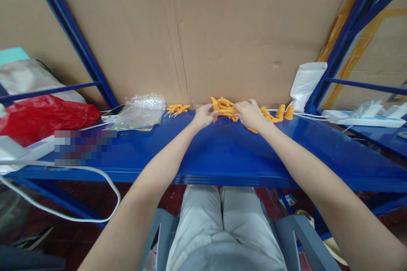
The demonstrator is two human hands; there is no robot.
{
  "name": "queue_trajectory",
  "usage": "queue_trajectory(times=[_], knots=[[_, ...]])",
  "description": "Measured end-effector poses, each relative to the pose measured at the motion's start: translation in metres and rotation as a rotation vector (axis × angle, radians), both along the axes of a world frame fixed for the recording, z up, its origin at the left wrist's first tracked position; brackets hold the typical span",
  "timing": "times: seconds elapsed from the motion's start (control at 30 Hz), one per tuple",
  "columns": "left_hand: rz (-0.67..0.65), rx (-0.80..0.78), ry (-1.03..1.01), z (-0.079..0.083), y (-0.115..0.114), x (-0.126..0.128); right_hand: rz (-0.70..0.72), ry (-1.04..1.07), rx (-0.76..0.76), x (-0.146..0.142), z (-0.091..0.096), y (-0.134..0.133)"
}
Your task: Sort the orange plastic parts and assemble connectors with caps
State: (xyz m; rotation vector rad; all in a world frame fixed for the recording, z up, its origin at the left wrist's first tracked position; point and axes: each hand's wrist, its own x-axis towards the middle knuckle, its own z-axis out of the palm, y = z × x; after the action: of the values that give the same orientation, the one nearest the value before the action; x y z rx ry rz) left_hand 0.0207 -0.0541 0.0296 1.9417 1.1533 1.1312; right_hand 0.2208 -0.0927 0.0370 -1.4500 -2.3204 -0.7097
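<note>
Blue shelf: painted metal, glossy, smooth and flat. Brown corrugated cardboard stands behind it, creased and dented.

Orange pieces are heaped at the shelf's far edge, against the cardboard. They are small and smooth, plastic or rubber, some finger-shaped, all tangled together.

Left hand is at the heap's left side, thumb and fingers pinched closed on one of the orange pieces. Right hand lies palm-down on the heap's right side, fingers bent over it; cannot tell whether it grips anything.

Two orange cones stand upright just right of the right hand. Thin orange sticks lie to the left, apart from the heap.

Clear crinkled bag further left, red plastic bag beyond it. White pouch leans at the right. White power strip sits on the neighbouring shelf.

Pixelated patch on the shelf's left side: unreadable.
</note>
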Motion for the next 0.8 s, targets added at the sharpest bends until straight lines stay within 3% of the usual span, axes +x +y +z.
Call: queue_trajectory(times=[0.4,0.53,0.63,0.73,0.8], knots=[[-0.013,-0.001,-0.007,0.003,0.002,-0.005,0.026,0.024,0.069,-0.002,-0.001,-0.001],[0.03,0.114,0.19,-0.001,0.0,-0.005,0.058,0.127,-0.122,0.006,-0.005,0.007],[0.032,0.305,0.359,-0.003,-0.003,-0.005,0.13,0.204,-0.329,0.014,-0.01,0.013],[0.01,0.471,0.385,-0.003,-0.007,-0.005,0.237,0.239,-0.547,0.019,-0.012,0.016],[-0.007,0.504,0.385,-0.003,-0.008,-0.005,0.232,0.239,-0.547,0.02,-0.012,0.017]])
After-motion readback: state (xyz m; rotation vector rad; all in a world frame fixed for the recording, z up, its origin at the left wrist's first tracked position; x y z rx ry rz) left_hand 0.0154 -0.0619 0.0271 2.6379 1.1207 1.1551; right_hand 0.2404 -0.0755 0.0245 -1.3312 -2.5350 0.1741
